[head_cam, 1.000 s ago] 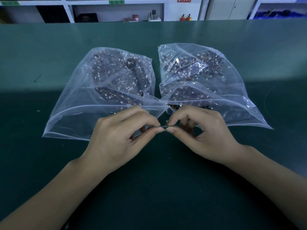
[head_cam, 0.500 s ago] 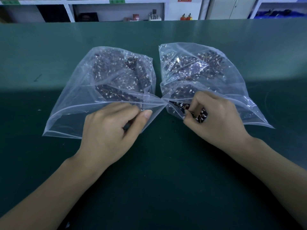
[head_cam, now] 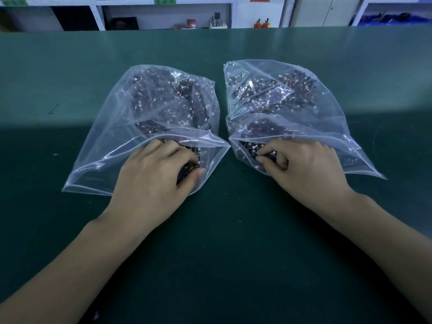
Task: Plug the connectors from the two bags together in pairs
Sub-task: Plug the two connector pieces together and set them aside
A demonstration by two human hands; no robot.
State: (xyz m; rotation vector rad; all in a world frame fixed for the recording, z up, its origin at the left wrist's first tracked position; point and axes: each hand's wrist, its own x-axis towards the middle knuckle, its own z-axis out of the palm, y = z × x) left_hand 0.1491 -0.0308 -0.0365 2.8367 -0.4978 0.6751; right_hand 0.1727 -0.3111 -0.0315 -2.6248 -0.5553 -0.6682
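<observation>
At the near mouths of two clear bags on the green table (head_cam: pixel 70 230), each hand is already inside its own supply. The left hand (head_cam: pixel 154 181) reaches into the left bag (head_cam: pixel 112 146), fingers curled down and thumb pressed toward them over a dark tangle of connectors (head_cam: pixel 163 99); it looks pinched on a piece, though which one I cannot tell. The right hand (head_cam: pixel 306 164) sits in the mouth of the right bag (head_cam: pixel 327 127), fingertips nipped together on small white-tipped wired pieces at the opening — again, the exact piece is too small to make out.

What the next move turns on is simple: the two bags lie side by side, mouths toward the person, their inner corners nearly touching, so the bare strip of table between the hands and just toward the body is the natural meeting place. Each hand is nearer its own bag, and neither needs to cross over. My judgement is that each must draw one piece back and inward, then turn the short bodies end to end — mating faces toward each other — before pushing. A likely snag is wires dragging neighbours out of the heap.
</observation>
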